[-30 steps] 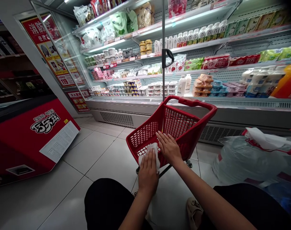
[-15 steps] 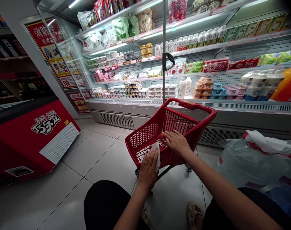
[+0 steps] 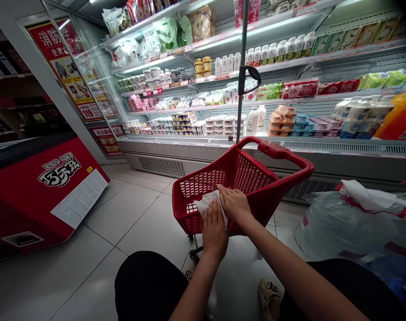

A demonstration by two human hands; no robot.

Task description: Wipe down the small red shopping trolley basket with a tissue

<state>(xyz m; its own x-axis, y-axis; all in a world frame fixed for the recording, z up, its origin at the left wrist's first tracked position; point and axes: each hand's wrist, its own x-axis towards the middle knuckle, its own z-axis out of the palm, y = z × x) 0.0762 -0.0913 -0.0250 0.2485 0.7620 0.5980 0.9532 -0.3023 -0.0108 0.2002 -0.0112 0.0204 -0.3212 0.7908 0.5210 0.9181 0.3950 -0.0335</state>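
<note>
A red plastic shopping cart (image 3: 206,178) with perforated basket walls stands before me, tilted in view. My left hand (image 3: 214,229) presses a crumpled white wipe (image 3: 205,201) over the near rim and side of its basket, fingers closed down on the cloth. Beside it, my right hand (image 3: 235,204) is closed over the same rim, its fingertips reaching inside the basket at the wipe's edge. What the right thumb does is hidden. The cart's handle (image 3: 283,154) rises to the right, away from both hands.
Behind the cart runs an open refrigerated shelf (image 3: 209,142) of dairy goods. A grey pole (image 3: 242,107) with a black hook stands above the cart. A red freezer (image 3: 45,187) is at left, plastic-wrapped bottles (image 3: 350,223) at right. My knees frame the cart.
The cart has turned slightly, its handle shifting right and its near side swinging round. My left hand and the wipe have slid right along the rim, and my right hand has moved left against them.
</note>
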